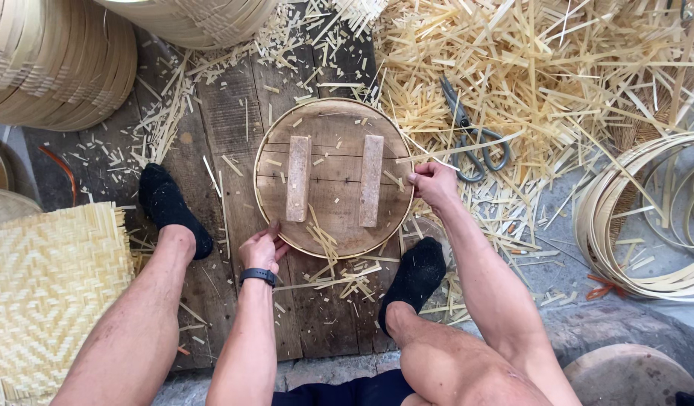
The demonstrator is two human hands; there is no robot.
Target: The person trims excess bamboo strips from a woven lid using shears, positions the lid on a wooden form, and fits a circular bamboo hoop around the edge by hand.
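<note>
Both hands gripped one round wooden board [333,177] bearing two blocks [299,178]: left hand [261,250] closed on its near rim, right hand [432,183] apparently pinching its edge; one pair of scissors [473,135] lay nearby.

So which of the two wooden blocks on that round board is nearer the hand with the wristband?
The left block; the left hand grips the rim just below it.

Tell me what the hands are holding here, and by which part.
Both hands grip the round wooden disc by its bamboo rim: the left hand at the lower-left edge, the right hand at the right edge.
</note>
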